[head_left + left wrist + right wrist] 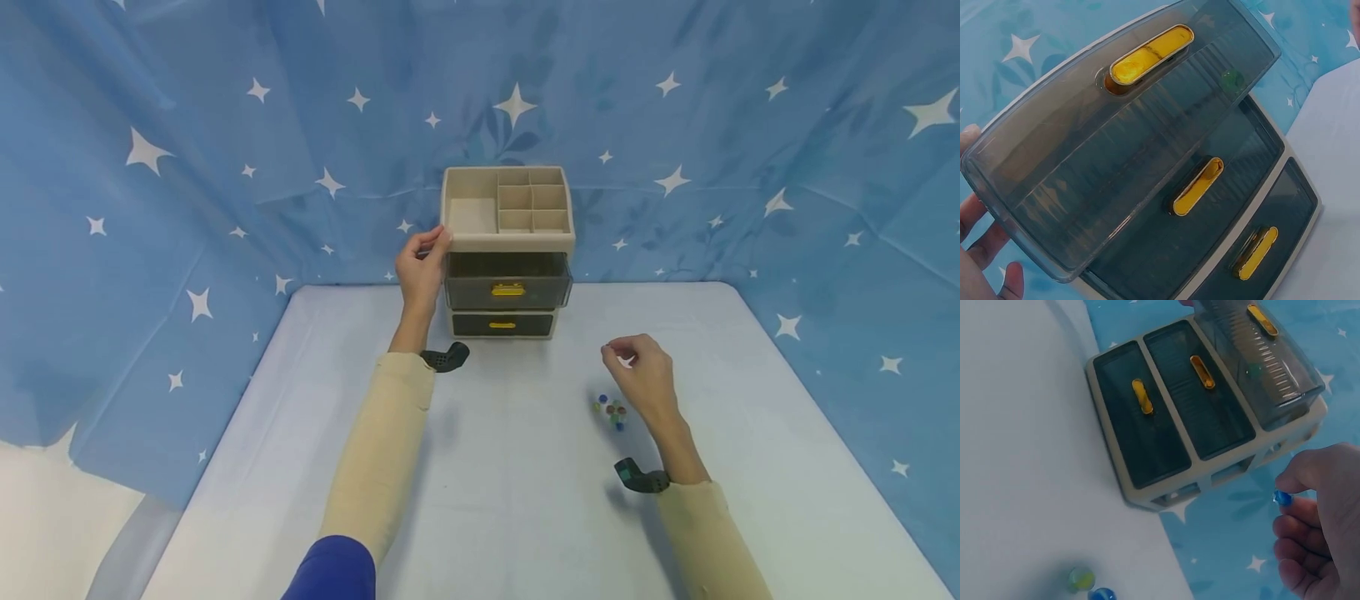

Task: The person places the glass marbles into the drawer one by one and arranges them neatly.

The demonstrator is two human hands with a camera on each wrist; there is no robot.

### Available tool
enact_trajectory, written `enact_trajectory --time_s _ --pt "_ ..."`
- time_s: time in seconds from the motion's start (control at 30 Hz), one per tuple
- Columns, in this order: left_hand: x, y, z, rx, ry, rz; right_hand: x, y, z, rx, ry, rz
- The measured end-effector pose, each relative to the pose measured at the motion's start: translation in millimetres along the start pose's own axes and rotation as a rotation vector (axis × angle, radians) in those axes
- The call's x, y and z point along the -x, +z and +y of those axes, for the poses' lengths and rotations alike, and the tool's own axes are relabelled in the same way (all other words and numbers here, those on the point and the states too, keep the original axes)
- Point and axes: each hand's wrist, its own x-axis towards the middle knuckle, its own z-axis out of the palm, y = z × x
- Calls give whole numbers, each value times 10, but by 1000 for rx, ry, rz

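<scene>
A beige desktop organizer [471,242] with dark see-through drawers and yellow handles stands at the back of the table. Its top drawer [472,293] is pulled out; the two below it are closed in the left wrist view. Through the drawer's wall a green marble [1232,81] shows. My left hand [422,265] grips the organizer's upper left corner, thumb at the front edge. Between thumb and index finger, my right hand [642,375] pinches a blue marble [1282,497], held above the table to the organizer's right. Beneath that hand lies a loose group of marbles [611,409].
The organizer's top has one wide compartment [472,215] and several small ones [515,197]. Behind it hangs a blue curtain [360,150] with white stars. A white cloth [495,467] covers the table.
</scene>
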Motion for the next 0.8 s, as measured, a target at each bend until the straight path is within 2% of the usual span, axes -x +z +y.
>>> enact_trajectory --time_s 0.1,0.13,0.3,0.37,0.57,0.8 --pt "-2 -9 2 -8 -5 3 -38 5 -41 -12 -11 4" --pt "17 -14 42 -10 -10 1 -50 6 -55 -17 -22 8" --pt "35 -41 34 -12 -5 1 -108 3 -155 -40 -89 39" --pt "15 -46 -31 -13 5 3 -132 6 -208 -44 -115 53" --pt "-11 -34 -32 -3 24 15 -243 29 -369 -51 -186 79" --pt "-32 -9 -33 21 26 4 -379 24 -511 -72 -234 102"
